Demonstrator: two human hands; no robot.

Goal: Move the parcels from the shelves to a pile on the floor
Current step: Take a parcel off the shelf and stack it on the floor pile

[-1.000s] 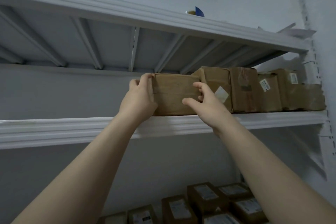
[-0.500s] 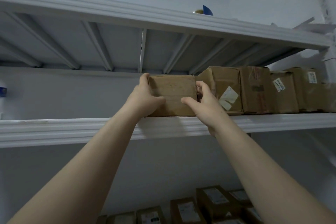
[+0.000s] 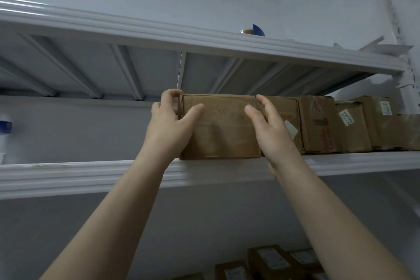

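A brown cardboard parcel [image 3: 223, 127] stands at the front edge of the white middle shelf [image 3: 91, 175], leftmost in a row. My left hand [image 3: 169, 124] grips its left side, thumb across the front face and fingers curled over the top left corner. My right hand [image 3: 270, 129] grips its right side, thumb on the front and fingers wedged between it and the neighbouring parcel [image 3: 285, 118]. More brown parcels [image 3: 318, 125] continue along the shelf to the right.
The upper shelf [image 3: 204, 36] hangs close above the parcels, with a blue object [image 3: 258, 29] on top. Labelled boxes [image 3: 268, 259] sit on a lower level at the bottom. A white and blue container [image 3: 4, 129] stands at the far left. A white upright [image 3: 409, 79] rises at the right.
The gripped parcel has slid forward to the shelf's front edge and looks larger. Both thumbs now lie on its front face.
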